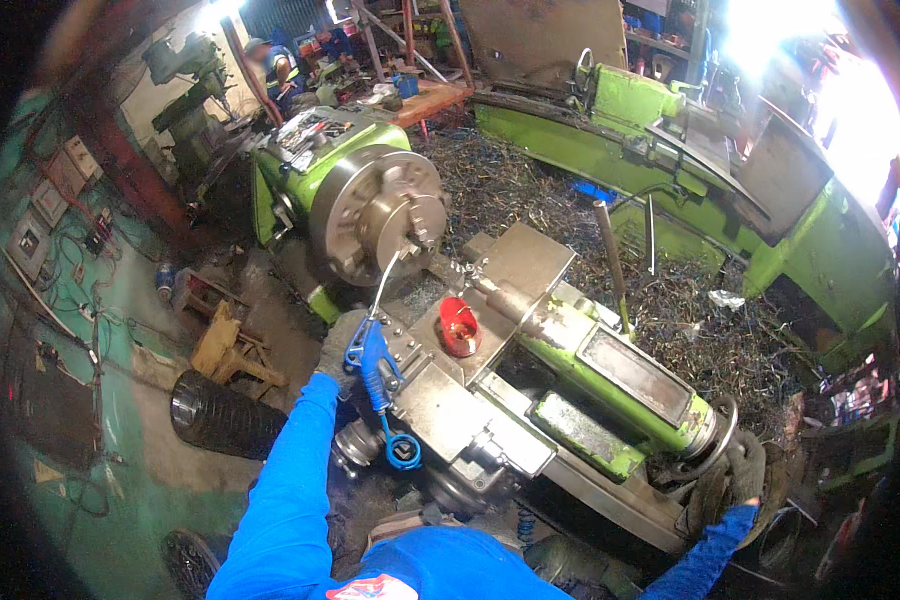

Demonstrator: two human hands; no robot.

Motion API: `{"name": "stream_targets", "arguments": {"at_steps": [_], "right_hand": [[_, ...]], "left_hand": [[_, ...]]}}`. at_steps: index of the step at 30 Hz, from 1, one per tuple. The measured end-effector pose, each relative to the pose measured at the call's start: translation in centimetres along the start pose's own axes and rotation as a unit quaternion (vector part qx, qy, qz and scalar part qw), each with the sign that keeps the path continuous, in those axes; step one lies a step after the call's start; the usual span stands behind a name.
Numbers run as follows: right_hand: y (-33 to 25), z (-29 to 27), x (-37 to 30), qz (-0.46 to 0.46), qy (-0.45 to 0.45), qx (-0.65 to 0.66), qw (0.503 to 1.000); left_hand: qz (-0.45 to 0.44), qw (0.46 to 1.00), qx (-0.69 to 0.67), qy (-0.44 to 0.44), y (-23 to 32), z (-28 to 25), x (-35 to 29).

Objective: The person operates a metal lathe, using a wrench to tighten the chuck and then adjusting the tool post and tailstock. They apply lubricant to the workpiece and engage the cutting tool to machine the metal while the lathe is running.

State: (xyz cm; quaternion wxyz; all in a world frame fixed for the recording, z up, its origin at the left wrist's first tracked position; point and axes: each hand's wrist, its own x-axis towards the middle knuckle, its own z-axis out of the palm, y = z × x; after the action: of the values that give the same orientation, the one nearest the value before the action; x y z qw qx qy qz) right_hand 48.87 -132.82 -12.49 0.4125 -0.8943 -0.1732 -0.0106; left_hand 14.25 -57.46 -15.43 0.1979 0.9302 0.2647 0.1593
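My gloved left hand (338, 352) is closed around a blue air blow gun (372, 368). The gun's thin bent nozzle reaches up toward the round metal workpiece (395, 232) in the lathe chuck (345, 215). Over at the right, my gloved right hand (745, 468) is at the handwheel (720, 435) of the green tailstock (635, 385), its fingers seemingly curled on the rim. A drill bit (470, 272) sticks out of the tailstock toward the workpiece. Between my hands, a red cup (459, 327) with some liquid in it stands on the carriage.
Metal shavings (690, 335) cover the floor behind the lathe. Tools lie on the green headstock (315, 140). A second green machine (590, 150) stands beyond. At left are a wooden stool (220, 345) and a black ribbed cylinder (220, 415). A person (282, 75) is far back.
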Motion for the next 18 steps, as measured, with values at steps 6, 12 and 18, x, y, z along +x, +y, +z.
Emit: {"name": "stream_targets", "arguments": {"at_steps": [6,12,18], "right_hand": [[1.9,0.2,-1.3,-0.004,0.022,0.023,0.999],[2.0,4.8,-6.8,0.187,-0.146,-0.102,0.966],[9.9,10.5,-7.1,0.077,0.089,-0.070,0.991]], "left_hand": [[-0.055,0.995,-0.079,0.033,-0.7,0.8,0.4],[-0.113,0.971,-0.210,0.023,-2.8,1.7,-0.8],[-0.019,0.998,-0.027,0.049,2.3,-0.9,0.4]]}}
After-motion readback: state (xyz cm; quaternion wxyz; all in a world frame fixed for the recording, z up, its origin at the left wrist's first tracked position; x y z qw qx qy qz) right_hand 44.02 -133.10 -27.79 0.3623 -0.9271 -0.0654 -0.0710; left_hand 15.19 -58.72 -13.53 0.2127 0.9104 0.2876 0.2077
